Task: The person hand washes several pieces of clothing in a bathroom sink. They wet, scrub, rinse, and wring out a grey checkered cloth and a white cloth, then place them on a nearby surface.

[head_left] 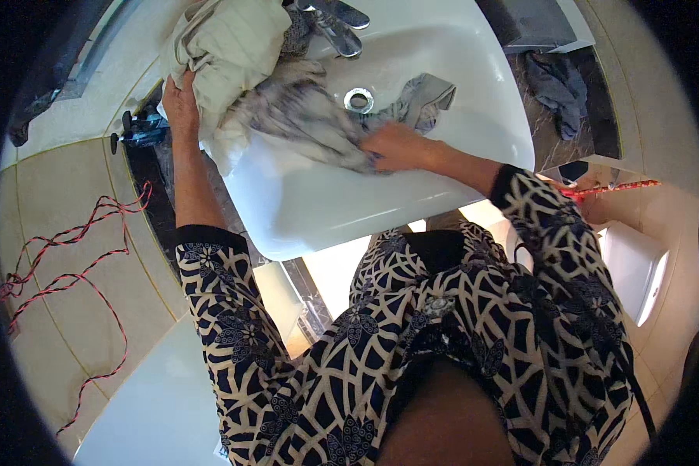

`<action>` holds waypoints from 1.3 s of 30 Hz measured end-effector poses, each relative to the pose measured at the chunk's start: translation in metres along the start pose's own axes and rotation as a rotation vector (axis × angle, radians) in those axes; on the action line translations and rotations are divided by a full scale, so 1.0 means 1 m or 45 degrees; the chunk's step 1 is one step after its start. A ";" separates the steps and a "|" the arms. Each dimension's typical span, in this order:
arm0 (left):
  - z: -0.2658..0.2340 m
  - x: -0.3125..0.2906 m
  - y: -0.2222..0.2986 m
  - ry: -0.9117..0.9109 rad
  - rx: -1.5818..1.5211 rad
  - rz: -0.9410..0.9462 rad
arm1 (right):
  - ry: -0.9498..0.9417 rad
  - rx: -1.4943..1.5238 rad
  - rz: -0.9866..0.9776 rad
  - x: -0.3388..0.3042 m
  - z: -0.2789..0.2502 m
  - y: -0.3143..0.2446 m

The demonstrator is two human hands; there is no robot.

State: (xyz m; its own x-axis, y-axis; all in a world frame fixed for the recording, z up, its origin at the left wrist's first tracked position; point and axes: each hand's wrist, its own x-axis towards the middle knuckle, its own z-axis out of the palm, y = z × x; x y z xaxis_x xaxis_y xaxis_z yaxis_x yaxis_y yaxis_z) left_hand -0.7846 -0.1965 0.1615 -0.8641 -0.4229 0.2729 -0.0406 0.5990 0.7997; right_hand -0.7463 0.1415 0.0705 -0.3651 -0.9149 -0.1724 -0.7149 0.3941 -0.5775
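My left hand (182, 109) is closed on the edge of a bunched beige cloth garment (237, 50) piled over the left side of the white sink (349, 217). From under that pile a wet, streaky grey-and-white cloth (307, 113) stretches across the basin. My right hand (396, 147) grips its near end, fingers wrapped round the fabric. A grey cloth end (429, 101) shows just beyond the right hand, close to the drain (358, 100). Whether the two grey parts are one piece I cannot tell.
A chrome faucet (338, 35) overhangs the sink's back. On the dark counter to the right lies a dark grey cloth (558, 89). Dark bottles (144, 130) stand left of the sink. A red-and-black cord (78, 279) hangs against the left tiles.
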 end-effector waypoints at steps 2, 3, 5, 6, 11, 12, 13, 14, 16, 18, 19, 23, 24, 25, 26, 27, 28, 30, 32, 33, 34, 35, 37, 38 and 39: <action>0.002 -0.002 0.004 0.024 0.062 -0.007 | 0.104 -0.037 -0.048 -0.033 -0.015 0.006; 0.002 -0.003 0.005 0.029 0.092 -0.006 | 0.114 -0.025 0.028 -0.040 -0.022 0.010; 0.003 -0.005 0.007 0.021 0.091 0.011 | -0.057 -0.055 0.284 -0.050 -0.032 0.016; 0.004 -0.005 0.007 0.013 0.058 0.025 | -0.099 -0.024 0.296 -0.052 -0.035 0.016; 0.002 -0.001 -0.003 0.024 0.020 0.024 | 0.096 -0.029 0.192 -0.053 -0.058 0.004; 0.002 0.000 -0.005 0.030 0.022 0.024 | 0.401 -0.025 0.170 -0.051 -0.069 0.002; 0.002 0.002 -0.007 0.047 0.026 0.011 | 0.597 -0.031 0.234 -0.049 -0.082 0.000; 0.001 0.003 -0.008 0.027 -0.002 -0.004 | 0.865 -0.172 0.116 -0.043 -0.100 0.001; 0.000 0.003 -0.008 0.005 -0.055 -0.070 | 1.111 -0.362 -0.046 -0.031 -0.128 0.001; -0.001 0.001 -0.004 0.000 0.162 -0.058 | 1.117 -0.472 -0.176 -0.011 -0.147 0.006; -0.002 -0.001 -0.001 0.007 0.262 -0.025 | 1.163 -0.661 -0.248 0.005 -0.146 0.004; -0.004 -0.011 0.014 0.047 0.484 0.200 | 1.018 -0.798 -0.128 0.033 -0.144 0.012; -0.007 -0.013 0.019 -0.085 0.388 0.095 | 1.048 -0.836 -0.147 0.036 -0.143 0.014; -0.007 -0.016 0.024 -0.076 0.325 0.150 | 1.034 -0.867 -0.093 0.036 -0.142 0.015; -0.009 -0.020 0.029 -0.025 0.360 0.150 | 1.055 -0.884 -0.125 0.037 -0.142 0.015; -0.010 -0.026 0.035 0.035 0.392 0.109 | 1.070 -0.880 -0.159 0.035 -0.144 0.016; -0.011 -0.033 0.041 0.119 0.474 0.231 | 1.064 -0.868 -0.162 0.035 -0.145 0.016; -0.012 -0.050 0.052 0.268 0.642 0.426 | 1.091 -0.868 -0.241 0.035 -0.150 0.015; -0.005 -0.080 0.061 0.286 0.448 0.341 | 1.003 -0.801 -0.186 0.039 -0.153 0.014; 0.003 -0.096 0.064 0.310 0.339 0.342 | 0.987 -0.772 -0.208 0.041 -0.155 0.013; 0.016 -0.111 0.065 0.140 0.242 0.236 | 0.971 -0.773 -0.200 0.042 -0.156 0.013; 0.029 -0.126 0.066 -0.007 0.133 0.184 | 0.976 -0.786 -0.221 0.044 -0.159 0.013; 0.051 -0.150 0.067 -0.166 0.160 0.255 | 0.881 -0.866 -0.179 0.045 -0.164 0.012; 0.056 -0.163 0.070 -0.099 0.301 0.346 | 0.948 -0.888 -0.261 0.044 -0.166 0.011; 0.061 -0.171 0.072 -0.058 0.438 0.401 | 0.914 -0.919 -0.258 0.044 -0.171 0.010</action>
State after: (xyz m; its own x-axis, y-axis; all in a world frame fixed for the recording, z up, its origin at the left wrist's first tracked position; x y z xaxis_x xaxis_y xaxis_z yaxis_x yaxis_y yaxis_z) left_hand -0.6700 -0.0395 0.1398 -0.8818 -0.1589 0.4441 0.0697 0.8873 0.4559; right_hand -0.8717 0.1202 0.1933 -0.2985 -0.7954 0.5275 -0.9030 0.4143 0.1137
